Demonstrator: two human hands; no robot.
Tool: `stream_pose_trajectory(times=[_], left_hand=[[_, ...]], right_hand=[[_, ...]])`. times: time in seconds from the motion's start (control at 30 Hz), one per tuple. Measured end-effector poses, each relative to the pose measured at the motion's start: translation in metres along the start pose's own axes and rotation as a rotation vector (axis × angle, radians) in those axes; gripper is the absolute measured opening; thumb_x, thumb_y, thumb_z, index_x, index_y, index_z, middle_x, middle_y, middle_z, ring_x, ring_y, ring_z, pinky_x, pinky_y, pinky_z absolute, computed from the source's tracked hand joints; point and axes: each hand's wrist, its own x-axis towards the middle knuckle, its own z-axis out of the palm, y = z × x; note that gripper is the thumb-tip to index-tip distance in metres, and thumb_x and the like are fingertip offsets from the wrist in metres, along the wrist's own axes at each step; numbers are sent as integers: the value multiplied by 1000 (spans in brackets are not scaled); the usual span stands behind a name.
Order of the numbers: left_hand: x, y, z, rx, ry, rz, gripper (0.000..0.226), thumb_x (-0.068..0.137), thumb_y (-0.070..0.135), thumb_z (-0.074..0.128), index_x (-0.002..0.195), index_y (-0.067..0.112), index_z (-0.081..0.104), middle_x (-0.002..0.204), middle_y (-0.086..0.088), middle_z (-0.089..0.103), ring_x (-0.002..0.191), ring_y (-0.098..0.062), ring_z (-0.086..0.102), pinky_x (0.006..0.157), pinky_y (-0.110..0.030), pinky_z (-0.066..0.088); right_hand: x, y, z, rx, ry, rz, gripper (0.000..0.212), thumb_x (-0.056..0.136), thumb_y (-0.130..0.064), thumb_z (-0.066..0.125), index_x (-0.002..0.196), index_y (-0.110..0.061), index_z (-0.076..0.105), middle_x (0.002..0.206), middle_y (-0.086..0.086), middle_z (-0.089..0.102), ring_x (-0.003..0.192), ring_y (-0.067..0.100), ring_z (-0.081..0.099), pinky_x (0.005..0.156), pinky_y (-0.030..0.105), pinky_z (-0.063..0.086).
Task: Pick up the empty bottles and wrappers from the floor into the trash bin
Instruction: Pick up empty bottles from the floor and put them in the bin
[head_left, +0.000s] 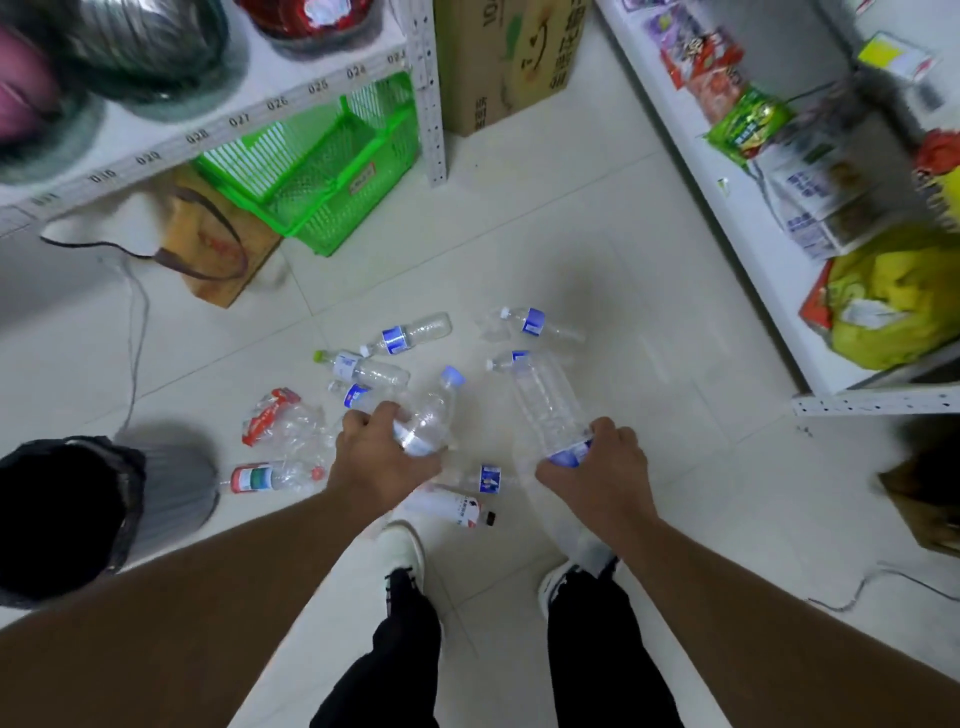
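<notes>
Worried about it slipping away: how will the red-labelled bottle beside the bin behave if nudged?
The red-labelled bottle lies on its side on smooth tile, so it probably rolls. It looks clear and empty, likely light. Its walls seem crumpled, probably yielding when squeezed.

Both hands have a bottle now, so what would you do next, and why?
Probably swing both left to the black-lined grey trash bin and drop them. The left hand grips a clear blue-capped plastic bottle, the right hand a larger clear bottle; neither can take more.

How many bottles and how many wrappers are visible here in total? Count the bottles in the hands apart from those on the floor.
Held bottles, one in the left hand, one in the right hand: 2
Floor bottles: 8
Wrapper: 1
Total: 11
</notes>
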Motion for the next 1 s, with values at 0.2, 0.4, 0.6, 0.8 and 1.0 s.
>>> stream_pose_trajectory(times=[0.2,0.4,0.6,0.8,1.0], left_hand=[[-45,10,-76,-10,-27,7,81,38,77,71,111,48,49,107,11,41,95,-11,54,79,-28,42],[-105,23,-140,-12,-24,10,75,38,67,70,108,45,51,110,8,42,99,-14,53,77,-26,39],[-168,55,-188,-19,9,-12,74,47,63,71,114,41,48,117,2,42,102,-20,60,89,-31,46],[-225,84,-199,-31,111,-45,81,49,64,71,122,39,49,117,4,43,101,-23,63,95,-37,51],[-292,90,-186,-91,165,-84,73,61,57,77,126,37,51,120,2,45,109,-26,60,99,-45,54]], right_hand=[[-63,-57,-38,27,-86,55,71,71,-50,87,124,-15,57,111,4,52,109,32,62,98,42,54],[-121,-94,-97,45,-60,20,62,66,-50,85,113,-19,57,109,4,58,100,27,65,89,41,59],[-164,-123,-157,47,-71,-57,55,67,-46,86,105,-23,54,110,7,61,96,26,65,73,30,48],[-187,-138,-199,29,-110,-177,60,69,-46,85,112,-19,55,115,7,62,102,28,65,80,34,52],[-224,-132,-220,-25,-193,-236,84,59,-56,78,131,-18,56,125,7,61,118,29,63,102,42,54]])
